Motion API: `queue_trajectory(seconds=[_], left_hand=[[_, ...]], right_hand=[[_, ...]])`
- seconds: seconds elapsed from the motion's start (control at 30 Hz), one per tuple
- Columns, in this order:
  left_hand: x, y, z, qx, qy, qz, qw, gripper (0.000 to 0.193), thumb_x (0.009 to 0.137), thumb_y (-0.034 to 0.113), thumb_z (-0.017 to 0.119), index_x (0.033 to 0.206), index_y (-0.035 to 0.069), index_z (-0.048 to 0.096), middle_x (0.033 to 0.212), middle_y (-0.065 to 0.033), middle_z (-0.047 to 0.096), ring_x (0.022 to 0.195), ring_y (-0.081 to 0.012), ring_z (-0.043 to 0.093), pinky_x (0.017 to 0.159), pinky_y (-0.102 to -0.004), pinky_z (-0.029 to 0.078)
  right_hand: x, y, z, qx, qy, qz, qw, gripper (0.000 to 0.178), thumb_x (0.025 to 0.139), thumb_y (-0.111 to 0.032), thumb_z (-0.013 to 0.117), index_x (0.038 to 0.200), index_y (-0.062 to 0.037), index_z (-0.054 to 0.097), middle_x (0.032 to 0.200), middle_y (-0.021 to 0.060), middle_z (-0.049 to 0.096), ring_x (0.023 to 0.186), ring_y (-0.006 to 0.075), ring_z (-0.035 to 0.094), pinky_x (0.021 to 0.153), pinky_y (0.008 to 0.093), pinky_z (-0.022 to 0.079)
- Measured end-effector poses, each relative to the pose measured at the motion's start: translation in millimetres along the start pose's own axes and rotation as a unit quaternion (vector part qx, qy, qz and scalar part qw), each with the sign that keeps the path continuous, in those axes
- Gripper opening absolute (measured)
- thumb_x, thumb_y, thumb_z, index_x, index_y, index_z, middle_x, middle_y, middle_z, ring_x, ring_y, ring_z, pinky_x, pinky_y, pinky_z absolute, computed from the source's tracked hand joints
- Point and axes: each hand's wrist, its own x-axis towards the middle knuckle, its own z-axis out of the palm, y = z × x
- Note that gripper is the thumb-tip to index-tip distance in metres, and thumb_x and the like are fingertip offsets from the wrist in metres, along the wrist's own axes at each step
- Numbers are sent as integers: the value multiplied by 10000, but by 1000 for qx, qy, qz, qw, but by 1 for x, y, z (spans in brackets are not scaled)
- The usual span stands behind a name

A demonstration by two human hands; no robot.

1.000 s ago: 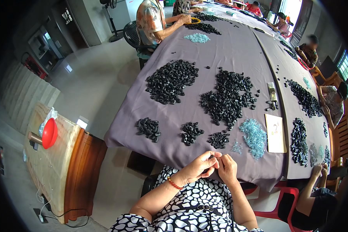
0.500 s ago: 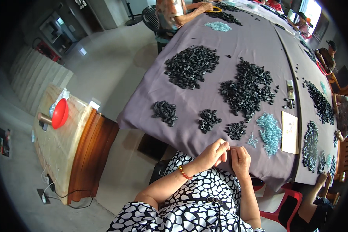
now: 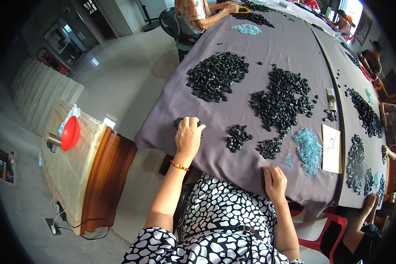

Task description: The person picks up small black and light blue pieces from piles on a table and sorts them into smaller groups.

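My left hand (image 3: 189, 137) reaches over a small pile of black parts (image 3: 177, 121) at the table's left front and covers most of it. Its thumb stands apart from the fingers, whose tips are hidden among the parts. My right hand (image 3: 275, 182) rests at the front edge of the cloth with its fingers curled together. Whatever they pinch, if anything, is too small to make out. Between the hands lie two little heaps of black parts, one to the left (image 3: 239, 137) and one to the right (image 3: 269, 149). Small clear bluish pieces (image 3: 308, 152) lie beyond my right hand.
Two large piles of black parts (image 3: 218, 75) (image 3: 281, 100) spread across the grey cloth (image 3: 163, 127). Right of them lie a tube (image 3: 331, 100) and a pale card (image 3: 331, 149). A wooden cabinet (image 3: 102, 176) with a red bowl (image 3: 70, 133) stands left. Other people sit around the table.
My left hand has left my right hand and moved left and forward onto the small left pile. My right hand has stayed at the table edge with its fingers curled.
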Motion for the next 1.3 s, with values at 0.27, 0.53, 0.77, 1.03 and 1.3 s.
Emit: queue_trajectory(seconds=[0.27, 0.53, 0.77, 1.03, 1.3], left_hand=[[-1, -9, 12, -32, 32, -35, 998, 290, 887, 220, 752, 1104, 78, 620, 1089, -120, 619, 1022, -341, 572, 902, -453, 485], [-4, -13, 18, -39, 48, -45, 997, 310, 900, 207, 734, 1158, 77, 622, 1110, -121, 618, 1040, -342, 546, 938, -457, 454], [-5, -15, 21, -50, 37, -61, 996, 418, 906, 260, 736, 1267, 88, 614, 1205, -121, 609, 1132, -336, 530, 995, -469, 422], [-8, -17, 22, -50, 29, -64, 996, 391, 958, 270, 674, 1294, 82, 607, 1255, -96, 611, 1180, -314, 521, 1012, -496, 402], [-8, -23, 30, -29, -19, -44, 998, 413, 1057, 288, 508, 1384, 44, 572, 1388, -125, 600, 1362, -320, 447, 1133, -502, 327]], right_hand=[[0, 0, -1, 1, 8, -8, 1000, 59, 939, -49, 631, 945, -24, 685, 807, 137, 640, 718, 335, 639, 661, 392, 514], [1, 0, -1, 4, 5, 0, 1000, 54, 928, -50, 645, 950, -35, 692, 802, 130, 643, 702, 319, 646, 656, 384, 521], [0, 1, 0, -1, 11, -8, 1000, 54, 919, -40, 646, 944, -38, 694, 798, 126, 644, 701, 311, 648, 654, 378, 522], [0, -1, 0, -1, 12, -3, 1000, 57, 917, -41, 648, 944, -42, 699, 800, 123, 644, 694, 307, 648, 650, 375, 520], [2, -1, 0, 0, 12, 1, 1000, 55, 913, -42, 653, 941, -40, 700, 804, 127, 649, 698, 310, 655, 649, 372, 524]])
